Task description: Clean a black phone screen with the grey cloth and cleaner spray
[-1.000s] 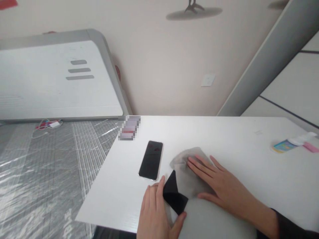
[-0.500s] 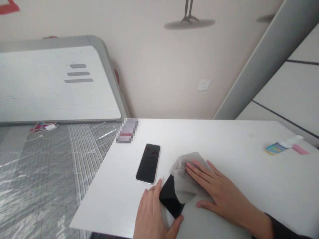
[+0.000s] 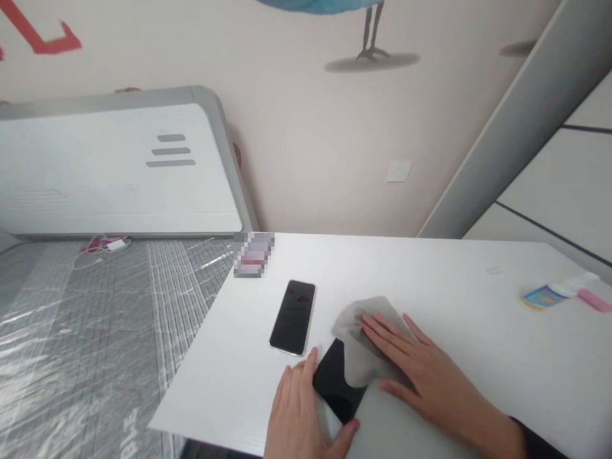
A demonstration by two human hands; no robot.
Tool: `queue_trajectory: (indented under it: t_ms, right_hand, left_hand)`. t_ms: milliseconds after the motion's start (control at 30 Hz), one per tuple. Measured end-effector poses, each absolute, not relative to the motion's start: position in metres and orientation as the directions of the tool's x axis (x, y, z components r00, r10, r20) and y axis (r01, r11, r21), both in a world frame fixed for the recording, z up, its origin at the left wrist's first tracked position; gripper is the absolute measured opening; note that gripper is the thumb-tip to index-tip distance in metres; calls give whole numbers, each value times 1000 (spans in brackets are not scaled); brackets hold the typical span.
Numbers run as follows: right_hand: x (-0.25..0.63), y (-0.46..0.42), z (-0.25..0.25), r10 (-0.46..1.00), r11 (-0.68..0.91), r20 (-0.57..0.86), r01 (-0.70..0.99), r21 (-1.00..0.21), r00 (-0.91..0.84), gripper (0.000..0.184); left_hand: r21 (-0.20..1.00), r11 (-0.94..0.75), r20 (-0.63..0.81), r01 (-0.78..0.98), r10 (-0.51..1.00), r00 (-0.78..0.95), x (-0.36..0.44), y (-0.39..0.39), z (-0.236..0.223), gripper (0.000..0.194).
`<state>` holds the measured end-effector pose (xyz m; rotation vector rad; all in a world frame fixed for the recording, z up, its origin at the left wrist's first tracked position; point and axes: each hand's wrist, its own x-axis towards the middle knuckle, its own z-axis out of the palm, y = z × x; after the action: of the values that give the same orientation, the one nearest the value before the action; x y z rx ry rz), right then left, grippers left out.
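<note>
Cloth (image 3: pixel 358 347) farther over phone (image 3: pixel 332 379), fingers (image 3: pixel 387 335) spread

Grey microfibre cloth (image 3: pixel 366 341), soft and creased, lying at lower centre of frame. My right hand (image 3: pixel 425 376) rests on it, fingers spread flat. Black flat slab (image 3: pixel 335 382), glossy, set at a slant just left of that, its upper right part covered by the cloth. My left hand (image 3: pixel 301 408) touches its left edge. Slab's exact identity is hidden.
</note>
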<state>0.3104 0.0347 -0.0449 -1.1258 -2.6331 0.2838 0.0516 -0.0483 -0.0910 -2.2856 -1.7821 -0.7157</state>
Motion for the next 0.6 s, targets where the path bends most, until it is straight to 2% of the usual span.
queue_trajectory:
  t_ms: [100,233,333,467,533,600]
  right_hand:
    - [276,29,-51,662,734,120,607,-305,-740,97]
    - [271,-6,-49,480,852,144,420,-313,-865,83]
    - [303,-9,-41,576,794,148,507,-336,-804,87]
    - [312,24,-31,757,633,66,703,-325,-651,83]
    - [291,32,-32,764,609,24,709,-355,-644,88]
    - [268,24,-36,682,679,40,611,-407,-730,94]
  left_hand:
    - [157,-284,479,946,860,179,53,-47,-91,101]
    - [139,-325,512,936,832,213,54,-45,-84,92]
    - [155,-351,512,924,828,228,54,-44,-80,87]
    - [193,-292,487,937,857,167,54,-45,-77,90]
    - [197,-292,491,936,856,164,54,-45,-76,90]
    - [180,-312,500,933,846,186,54,-45,-75,85]
